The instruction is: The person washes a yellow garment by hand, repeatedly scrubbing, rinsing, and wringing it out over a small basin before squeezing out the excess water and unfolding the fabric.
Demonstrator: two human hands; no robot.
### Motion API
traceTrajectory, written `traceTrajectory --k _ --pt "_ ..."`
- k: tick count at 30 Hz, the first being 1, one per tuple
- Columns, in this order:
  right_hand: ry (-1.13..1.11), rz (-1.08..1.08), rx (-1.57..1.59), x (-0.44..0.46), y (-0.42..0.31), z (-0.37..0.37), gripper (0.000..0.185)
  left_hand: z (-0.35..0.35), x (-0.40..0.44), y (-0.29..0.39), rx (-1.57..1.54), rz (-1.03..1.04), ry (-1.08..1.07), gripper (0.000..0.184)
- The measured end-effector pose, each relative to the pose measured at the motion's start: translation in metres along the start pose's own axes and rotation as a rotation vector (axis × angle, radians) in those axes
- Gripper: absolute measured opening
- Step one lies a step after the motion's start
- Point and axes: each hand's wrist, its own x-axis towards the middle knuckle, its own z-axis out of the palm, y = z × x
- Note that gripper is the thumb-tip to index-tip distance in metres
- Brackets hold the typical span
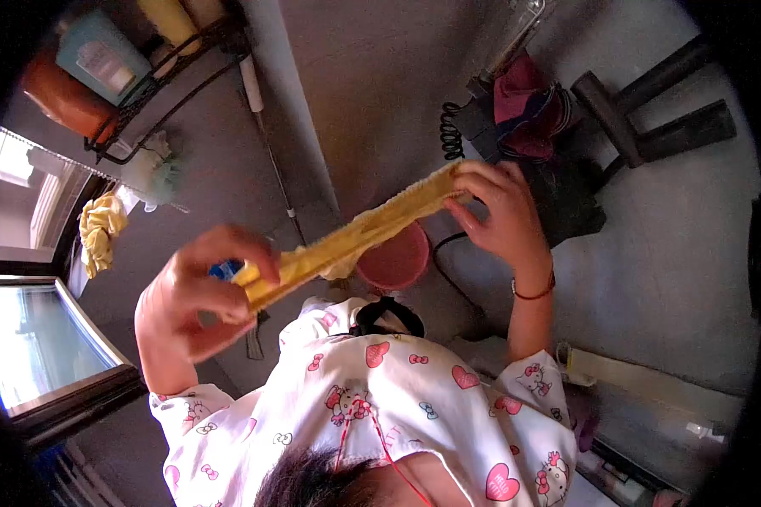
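A yellow cloth (359,232), folded into a long narrow strip, is stretched at a slant in front of my chest. My left hand (203,287), slightly blurred, pinches its lower end between thumb and fingers. The other, higher end is gripped by my right hand (495,211), which wears a thin red band at the wrist. Part of the cloth hangs loose below the strip near the middle. Beneath it a pink basin (395,258) is partly hidden. Something small and blue (224,269) shows behind my left fingers; its kind is unclear.
At upper left a black wire rack (177,97) holds several bottles. A yellow cloth bundle (101,230) hangs near the window (38,338). On the right wall are a dark hair dryer-like device (613,118), a coiled cord (451,131) and a maroon cloth (524,101). A thin pole (266,139) leans upright.
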Motion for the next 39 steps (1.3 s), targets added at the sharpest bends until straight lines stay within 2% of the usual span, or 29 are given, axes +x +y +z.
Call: traceTrajectory --k 3,5,6,9,12,13,15,17,18,20,21,22,24,25,26,27,28,29,31,32,34,35,37,39 --pt "-0.028 0.014 0.046 0.008 -0.003 0.001 0.020 -0.003 -0.001 0.000 -0.056 -0.025 -0.013 0.018" --pt "0.043 -0.055 0.015 0.013 -0.006 0.002 0.016 -0.016 0.000 -0.005 0.744 -0.204 -0.090 0.015" --pt "0.044 -0.058 0.011 0.016 -0.007 0.003 0.016 -0.016 -0.002 -0.015 0.980 -0.168 0.007 0.016" --pt "0.044 -0.119 0.089 0.021 -0.007 0.001 0.013 -0.026 -0.016 -0.042 1.015 -0.219 0.096 0.019" --pt "0.143 -0.182 0.074 0.027 -0.016 -0.005 0.012 -0.033 -0.022 -0.054 1.067 -0.240 0.230 0.023" --pt "0.274 -0.190 -0.016 0.035 -0.025 -0.012 0.013 -0.036 -0.023 -0.055 1.099 -0.282 0.275 0.022" --pt "0.401 -0.207 -0.098 0.043 -0.030 -0.013 0.014 -0.042 -0.019 -0.060 1.079 -0.288 0.292 0.021" --pt "0.281 -0.046 0.069 0.037 -0.018 -0.011 0.014 -0.044 -0.019 -0.062 1.089 -0.281 0.322 0.021" --pt "0.148 0.070 0.282 0.028 -0.013 -0.006 0.014 -0.043 -0.023 -0.068 0.958 -0.261 0.288 0.021" --pt "0.126 0.280 0.372 0.015 -0.019 0.001 0.017 -0.043 -0.027 -0.074 0.745 -0.171 0.303 0.021" --pt "0.137 0.322 0.467 0.011 -0.029 -0.002 0.018 -0.041 -0.025 -0.075 0.657 -0.092 0.346 0.020" --pt "0.139 0.365 0.568 0.012 -0.035 -0.005 0.018 -0.042 -0.023 -0.082 0.504 -0.038 0.297 0.020" --pt "0.275 0.147 0.787 0.015 -0.033 -0.014 0.020 -0.038 -0.020 -0.093 0.099 -0.020 0.122 0.020" --pt "0.347 0.109 0.908 0.008 -0.024 -0.018 0.026 -0.035 -0.016 -0.094 -0.158 -0.051 -0.001 0.021" --pt "0.327 0.075 1.175 -0.001 -0.008 -0.024 0.034 -0.037 -0.008 -0.086 -0.268 -0.116 -0.110 0.020" --pt "0.259 0.021 1.550 0.009 -0.016 -0.031 0.034 -0.040 0.002 -0.079 -0.384 -0.180 -0.224 0.021" --pt "0.224 0.025 1.773 0.015 -0.016 -0.021 0.034 -0.034 0.016 -0.086 -0.478 -0.141 -0.188 0.022" --pt "0.249 0.091 1.800 0.021 -0.024 -0.009 0.035 -0.031 0.029 -0.085 -0.574 -0.078 -0.150 0.024" --pt "0.317 0.290 1.767 0.025 -0.037 0.034 0.036 -0.030 0.061 -0.083 -0.591 -0.067 -0.116 0.024" --pt "0.298 0.373 1.675 0.025 -0.043 0.057 0.037 -0.026 0.078 -0.085 -0.593 -0.051 -0.113 0.024" --pt "0.240 0.517 1.479 0.019 -0.056 0.096 0.038 -0.016 0.109 -0.089 -0.374 -0.076 0.040 0.020" --pt "0.195 0.548 1.368 0.015 -0.060 0.104 0.039 -0.012 0.116 -0.095 -0.395 -0.068 0.029 0.020" --pt "0.088 0.545 1.091 0.009 -0.061 0.103 0.040 0.004 0.125 -0.112 0.044 -0.058 0.106 0.018" --pt "-0.012 0.505 0.776 0.003 -0.060 0.094 0.042 0.006 0.122 -0.107 0.027 -0.414 0.015 0.025"
